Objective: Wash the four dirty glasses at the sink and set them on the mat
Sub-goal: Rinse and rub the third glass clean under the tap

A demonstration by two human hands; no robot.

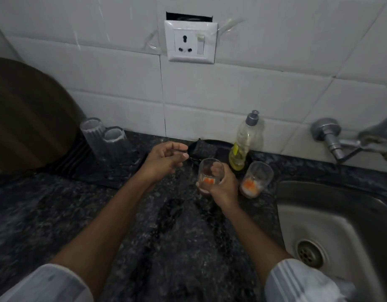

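1. The right hand (221,186) has its fingers curled round a dirty glass (209,173) standing upright on the dark counter (166,225). Its long axis is vertical and its mouth faces up, with orange and brownish residue showing low inside.

2. The sink (332,214) lies to the right of that hand and nearer the person, so carrying the glass there looks like a short sideways sweep for the right arm, the nearer arm by far.

3. A second dirty glass (253,179) stands just to the right of the gripping hand, between it and the sink rim. It sits in the path, and I judge a low sweep could knock it.

4. The left hand (166,158) hovers to the left of the held glass and a little beyond it, fingers loosely bent and holding nothing.

5. Left of the left hand and farther back, two washed glasses (105,138) stand mouth-down on the ribbed mat (79,162).

6. Just beyond the right hand stands a soap bottle (242,147), beside a dark scrubber (202,148) on a dish.

7. The tap (349,140) is cut off at the right edge, so its spout is out of sight. Dim light and blur hide how full the held glass is, and the sink's near part is partly covered by a sleeve.
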